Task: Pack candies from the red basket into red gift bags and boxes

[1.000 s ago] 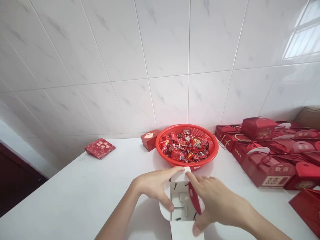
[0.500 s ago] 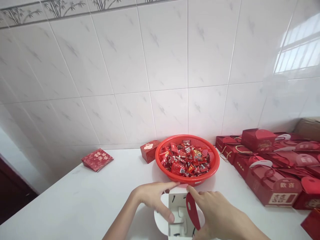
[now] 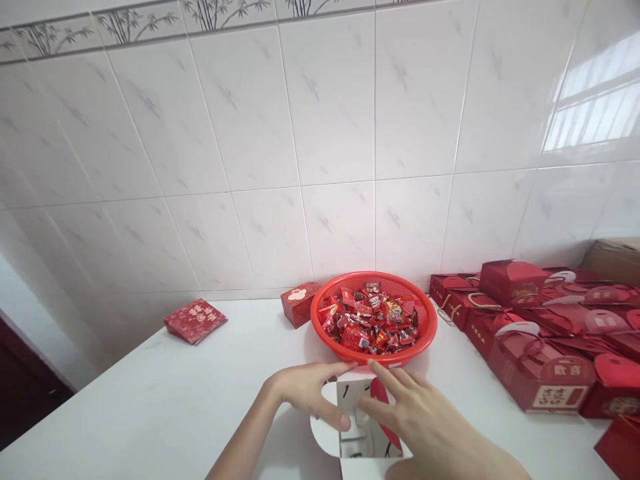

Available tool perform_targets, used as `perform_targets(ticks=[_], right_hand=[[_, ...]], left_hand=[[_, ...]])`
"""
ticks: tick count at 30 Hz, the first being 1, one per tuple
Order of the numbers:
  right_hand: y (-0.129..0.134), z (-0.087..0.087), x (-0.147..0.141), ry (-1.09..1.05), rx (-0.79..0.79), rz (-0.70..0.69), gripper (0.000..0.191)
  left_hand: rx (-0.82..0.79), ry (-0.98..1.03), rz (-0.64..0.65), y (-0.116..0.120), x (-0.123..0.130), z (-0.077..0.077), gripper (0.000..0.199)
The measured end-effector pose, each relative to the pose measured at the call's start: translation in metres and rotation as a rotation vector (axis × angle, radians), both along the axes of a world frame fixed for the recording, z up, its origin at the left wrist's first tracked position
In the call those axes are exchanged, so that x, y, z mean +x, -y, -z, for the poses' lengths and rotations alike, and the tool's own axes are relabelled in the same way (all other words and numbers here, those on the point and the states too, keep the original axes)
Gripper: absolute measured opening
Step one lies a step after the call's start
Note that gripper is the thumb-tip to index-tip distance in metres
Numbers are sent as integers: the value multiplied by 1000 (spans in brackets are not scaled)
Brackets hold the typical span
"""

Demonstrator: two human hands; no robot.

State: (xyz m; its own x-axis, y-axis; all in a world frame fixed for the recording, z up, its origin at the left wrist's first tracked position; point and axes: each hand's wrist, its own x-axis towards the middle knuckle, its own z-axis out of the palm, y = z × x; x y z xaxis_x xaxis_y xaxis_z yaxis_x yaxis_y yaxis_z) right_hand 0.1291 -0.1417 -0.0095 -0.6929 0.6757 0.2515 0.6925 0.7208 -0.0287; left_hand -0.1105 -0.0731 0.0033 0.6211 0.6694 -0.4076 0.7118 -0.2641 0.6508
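Note:
An opened paper gift box [image 3: 353, 389], white inside with slits in its walls, stands at the bottom of the view with its flaps folded out. My left hand [image 3: 306, 397] grips its far left side, thumb over the opening and index finger stretched along the back edge; its other fingers are partly hidden. Spread above the right side of the box is my right hand [image 3: 417, 417], fingers apart, with the thumb across the opening near a red flap [image 3: 379, 390]. Just behind the box sits a red plastic basket [image 3: 430, 328] of small wrapped sweets [image 3: 373, 319].
Many red gift boxes [image 3: 543, 373] with rope handles crowd the right of the white table [image 3: 175, 407]. A small red box [image 3: 300, 305] stands left of the basket, and a flat red packet [image 3: 196, 320] lies farther left. A tiled wall [image 3: 335, 227] rises behind.
My right hand has loosened from the box's right side, with its fingers spreading and its thumb moving left over the opening. My left hand stays almost in place.

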Motion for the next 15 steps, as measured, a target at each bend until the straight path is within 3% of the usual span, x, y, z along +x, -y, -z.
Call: perform_targets(ticks=[3, 5, 8, 10, 15], right_hand=[[0, 12, 0, 79, 184, -202, 49], [1, 19, 1, 110, 236, -200, 49], [5, 23, 2, 153, 197, -8, 66], [9, 18, 2, 201, 86, 158, 78], [12, -9, -6, 349, -252, 437, 76]], left_hand=[[0, 69, 40, 0, 0, 2, 96], [0, 72, 41, 0, 0, 1, 97], [-17, 44, 16, 2, 0, -3, 102], [-37, 52, 16, 3, 0, -7, 103], [-38, 89, 30, 4, 3, -8, 90]])
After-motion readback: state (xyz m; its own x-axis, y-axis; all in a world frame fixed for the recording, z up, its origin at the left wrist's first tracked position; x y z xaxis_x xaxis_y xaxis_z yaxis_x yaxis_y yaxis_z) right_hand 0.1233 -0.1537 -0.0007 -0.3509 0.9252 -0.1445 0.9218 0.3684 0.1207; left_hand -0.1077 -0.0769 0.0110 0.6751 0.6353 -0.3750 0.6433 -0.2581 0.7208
